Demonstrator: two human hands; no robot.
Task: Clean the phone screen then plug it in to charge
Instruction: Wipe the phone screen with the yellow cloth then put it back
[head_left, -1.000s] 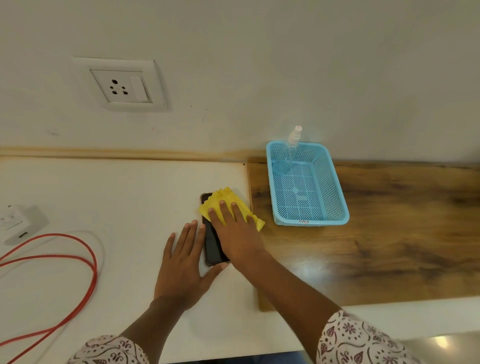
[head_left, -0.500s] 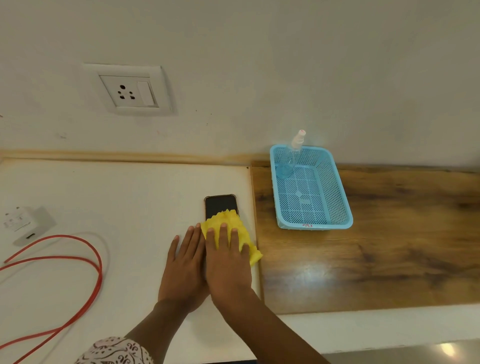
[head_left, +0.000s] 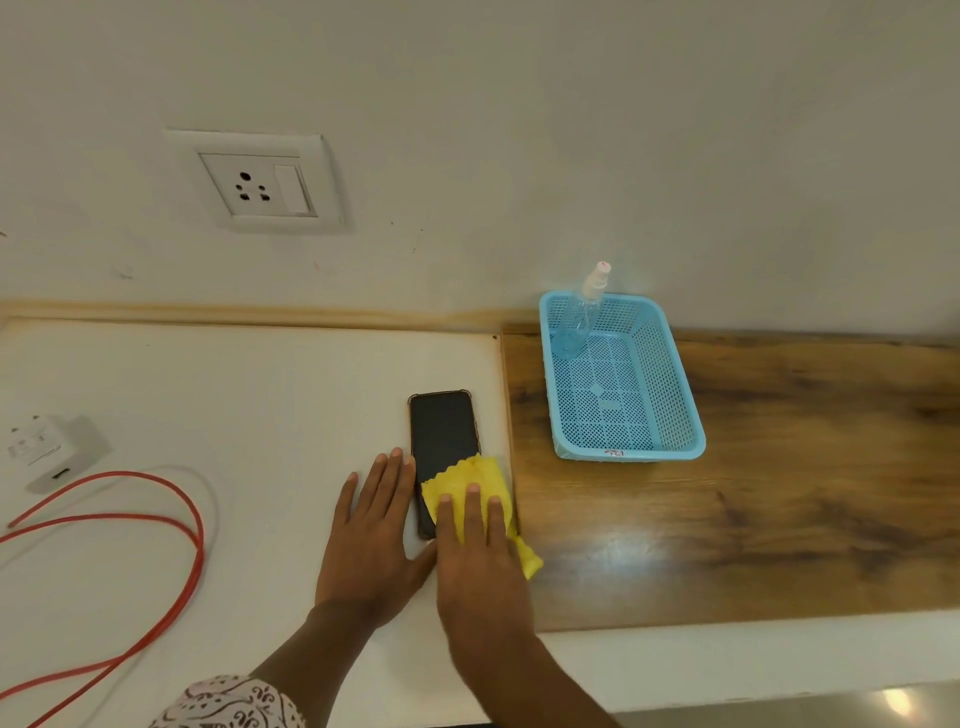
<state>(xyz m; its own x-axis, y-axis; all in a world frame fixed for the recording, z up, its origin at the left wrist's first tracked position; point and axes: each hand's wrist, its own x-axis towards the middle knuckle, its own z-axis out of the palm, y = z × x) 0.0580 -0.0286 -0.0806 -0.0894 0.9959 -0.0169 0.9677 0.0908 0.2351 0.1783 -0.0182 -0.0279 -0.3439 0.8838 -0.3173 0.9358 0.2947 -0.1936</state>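
Note:
A black phone (head_left: 442, 431) lies screen up on the white counter, its near end covered. My right hand (head_left: 475, 556) lies flat on a yellow cloth (head_left: 470, 480), pressing it onto the phone's near right part. My left hand (head_left: 371, 535) rests flat on the counter against the phone's left edge, fingers apart, holding nothing. A white charger adapter (head_left: 54, 452) sits at the far left with a red cable (head_left: 156, 519) looped beside it. A white wall socket (head_left: 260, 182) is above the counter.
A light blue plastic basket (head_left: 670, 374) stands on the wooden counter section (head_left: 779, 493) to the right, with a clear spray bottle (head_left: 579, 317) leaning in its far left corner. The wall runs along the back.
My right hand slid the yellow cloth from the phone's far end down toward its near end, uncovering most of the screen. My left hand stayed beside the phone.

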